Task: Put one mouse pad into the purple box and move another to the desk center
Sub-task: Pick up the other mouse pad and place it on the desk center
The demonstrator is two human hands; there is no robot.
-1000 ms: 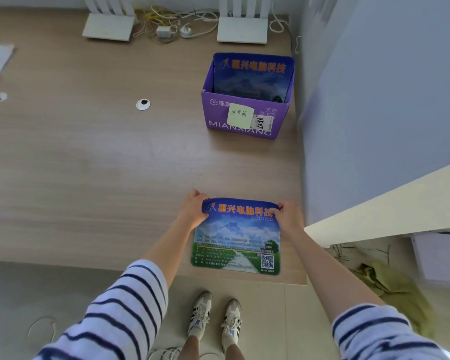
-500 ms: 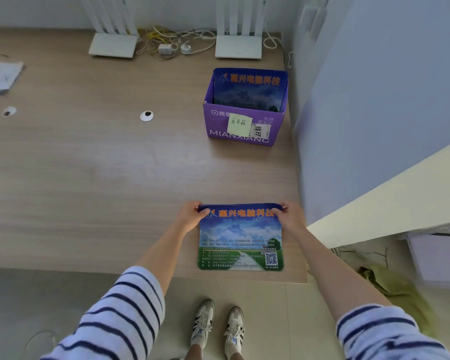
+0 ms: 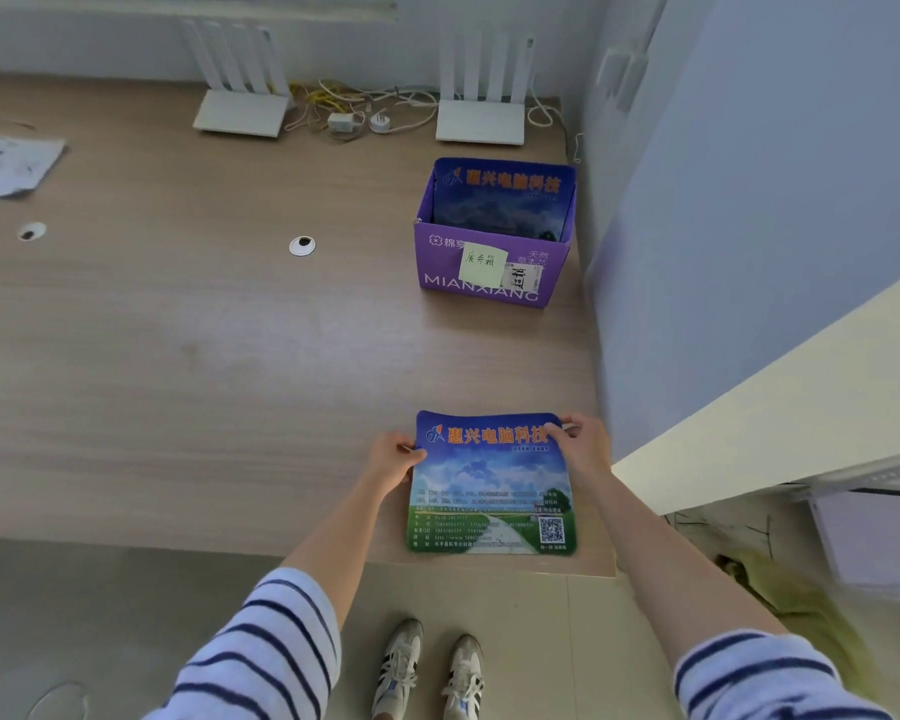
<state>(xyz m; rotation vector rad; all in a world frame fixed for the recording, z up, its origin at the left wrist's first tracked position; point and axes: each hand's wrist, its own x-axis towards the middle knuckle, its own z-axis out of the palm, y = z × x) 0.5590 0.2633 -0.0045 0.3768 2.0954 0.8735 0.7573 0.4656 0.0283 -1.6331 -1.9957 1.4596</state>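
Observation:
A mouse pad (image 3: 492, 491) printed with blue sky, green grass and orange characters lies at the desk's front right edge. My left hand (image 3: 393, 462) pinches its upper left corner and my right hand (image 3: 583, 449) pinches its upper right corner, the far edge raised slightly. Further back stands the purple box (image 3: 437, 272) with a yellow sticky note on its front. A second, same-printed mouse pad (image 3: 502, 202) stands inside it, leaning against the back wall.
Two white routers (image 3: 240, 114) (image 3: 481, 122) with tangled cables sit at the desk's back edge. A paper sheet (image 3: 6, 163) lies far left, two round cable holes (image 3: 302, 245) in the wood desk (image 3: 178, 356). A grey partition wall (image 3: 749, 226) borders the right side.
The far edge of the mouse pad, curled over earlier, now lies nearly flat, showing the whole print. Both hands stay on its upper corners. The camera has tilted up a little.

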